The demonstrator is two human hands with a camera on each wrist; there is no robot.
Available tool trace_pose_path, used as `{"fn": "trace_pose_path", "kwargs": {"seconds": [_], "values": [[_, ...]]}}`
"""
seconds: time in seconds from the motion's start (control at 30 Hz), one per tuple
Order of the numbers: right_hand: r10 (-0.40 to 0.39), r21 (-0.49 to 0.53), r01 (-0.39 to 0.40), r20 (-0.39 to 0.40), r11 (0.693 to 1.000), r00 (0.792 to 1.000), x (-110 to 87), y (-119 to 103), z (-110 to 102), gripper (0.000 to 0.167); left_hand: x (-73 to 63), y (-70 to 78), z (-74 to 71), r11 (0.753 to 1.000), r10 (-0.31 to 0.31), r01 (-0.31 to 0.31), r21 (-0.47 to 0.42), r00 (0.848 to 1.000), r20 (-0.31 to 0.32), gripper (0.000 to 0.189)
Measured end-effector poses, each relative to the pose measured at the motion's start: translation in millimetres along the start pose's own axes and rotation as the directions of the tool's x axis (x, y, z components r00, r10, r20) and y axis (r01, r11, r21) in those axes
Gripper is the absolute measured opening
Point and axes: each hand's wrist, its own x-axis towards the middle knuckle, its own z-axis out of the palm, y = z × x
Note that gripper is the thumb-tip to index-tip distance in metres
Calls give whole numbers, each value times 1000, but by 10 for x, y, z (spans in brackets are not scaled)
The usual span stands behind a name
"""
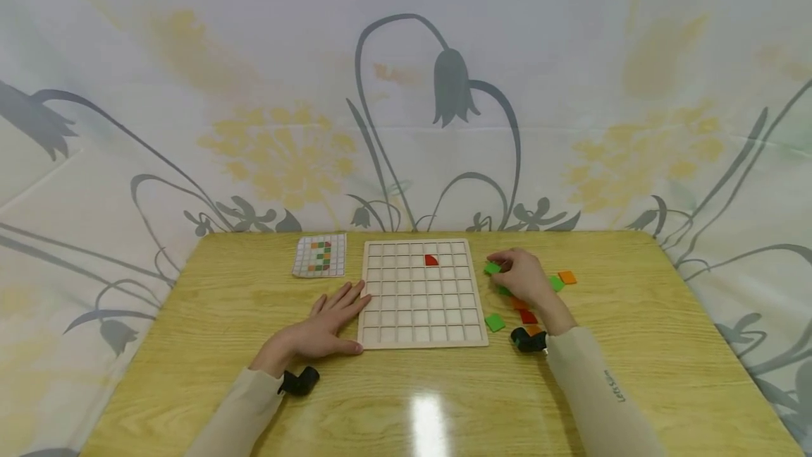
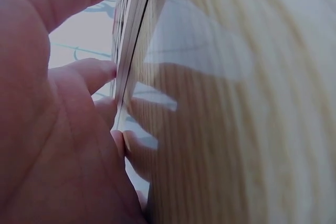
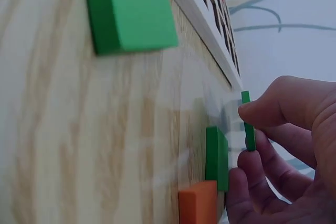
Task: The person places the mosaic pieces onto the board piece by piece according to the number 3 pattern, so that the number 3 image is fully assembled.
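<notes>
My right hand [image 1: 524,278] pinches a green square tile [image 3: 248,124] between thumb and fingers, just off the right edge of the wooden grid board [image 1: 423,342]. In the right wrist view the tile is held on edge above the table. My left hand [image 1: 326,326] lies with fingers spread, its fingertips and thumb touching the board's left edge. A red quarter-round tile [image 1: 431,260] sits in a cell of the board's second row. Under and around the right hand lie loose tiles, among them a green tile [image 1: 495,322] and a dark red one [image 1: 528,317].
A paper pattern card [image 1: 319,256] with a coloured grid lies left of the board. An orange tile [image 1: 567,277] and a green tile [image 1: 556,283] lie right of the right hand. A patterned curtain [image 1: 406,90] hangs behind the wooden table [image 1: 380,400].
</notes>
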Motion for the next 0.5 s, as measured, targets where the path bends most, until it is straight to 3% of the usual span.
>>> {"fn": "trace_pose_path", "kwargs": {"seconds": [0.5], "values": [[-99, 46, 99, -10, 994, 995, 2, -208, 233, 34, -4, -23, 19, 1000, 8, -8, -12, 1000, -17, 86]]}}
